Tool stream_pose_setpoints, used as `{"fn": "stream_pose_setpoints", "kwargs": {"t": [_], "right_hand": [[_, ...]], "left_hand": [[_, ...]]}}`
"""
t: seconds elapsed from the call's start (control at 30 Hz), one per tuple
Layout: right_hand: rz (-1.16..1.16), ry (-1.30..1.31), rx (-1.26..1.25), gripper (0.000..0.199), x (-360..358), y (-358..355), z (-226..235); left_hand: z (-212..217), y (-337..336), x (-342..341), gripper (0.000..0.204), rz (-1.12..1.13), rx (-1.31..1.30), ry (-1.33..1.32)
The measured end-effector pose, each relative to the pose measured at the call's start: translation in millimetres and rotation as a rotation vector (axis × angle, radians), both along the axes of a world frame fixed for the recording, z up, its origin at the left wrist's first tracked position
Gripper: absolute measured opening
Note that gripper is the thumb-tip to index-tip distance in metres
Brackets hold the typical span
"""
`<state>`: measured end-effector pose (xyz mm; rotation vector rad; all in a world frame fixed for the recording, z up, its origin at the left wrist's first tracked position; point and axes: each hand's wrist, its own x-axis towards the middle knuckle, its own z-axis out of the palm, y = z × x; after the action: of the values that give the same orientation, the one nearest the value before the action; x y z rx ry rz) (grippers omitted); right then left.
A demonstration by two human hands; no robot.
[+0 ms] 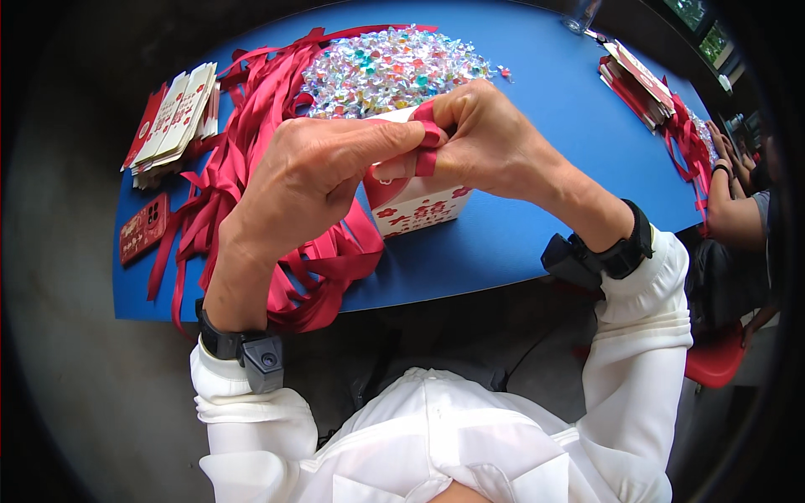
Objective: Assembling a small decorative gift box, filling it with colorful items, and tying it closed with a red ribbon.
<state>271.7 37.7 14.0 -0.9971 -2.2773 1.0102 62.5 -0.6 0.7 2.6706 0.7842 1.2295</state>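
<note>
A white paper box [423,210] with red printed flowers and a red panel stands upright on the blue table. Over its top, a loop of red ribbon [427,159] runs between my two hands. My left hand [323,163] pinches the ribbon with thumb and index finger. From the other side, my right hand [486,134] is closed on the same ribbon, its fingertips curled inward. My fingers cover the top of the box, so I cannot tell whether the ribbon is knotted.
Cut red ribbons [251,159] lie heaped at left, beside shiny wrapped candies [394,71]. Flat folded boxes [176,117] and a red phone [144,228] are at far left. At right are more folded boxes [639,84] and another person's arm [723,189].
</note>
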Motion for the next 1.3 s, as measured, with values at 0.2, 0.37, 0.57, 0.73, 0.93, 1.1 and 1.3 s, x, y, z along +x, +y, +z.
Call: {"fn": "stream_pose_setpoints", "kwargs": {"t": [0.2,0.37,0.57,0.73,0.93,1.1,1.3], "right_hand": [[-0.024,0.282,0.030,0.019,-3,-5,-11],[-0.004,0.291,0.123,0.016,-2,-7,-11],[0.066,0.254,0.341,0.016,-1,3,-21],[0.170,0.180,0.186,0.018,4,11,-12],[0.183,0.172,0.220,0.018,5,5,-6],[0.237,0.168,0.249,0.019,11,7,-5],[0.085,0.350,0.031,0.023,11,0,-13]], "left_hand": [[4,-6,6,0.046,0.041,-0.037,0.002],[8,-7,6,0.041,0.065,-0.008,0.060],[13,-13,8,0.039,0.138,0.017,0.164],[14,-13,9,0.030,0.188,-0.033,0.218],[7,-12,8,0.017,0.226,-0.073,0.153],[4,-6,9,0.012,0.200,-0.037,0.097],[-6,-4,3,0.010,0.185,-0.039,-0.050]]}}
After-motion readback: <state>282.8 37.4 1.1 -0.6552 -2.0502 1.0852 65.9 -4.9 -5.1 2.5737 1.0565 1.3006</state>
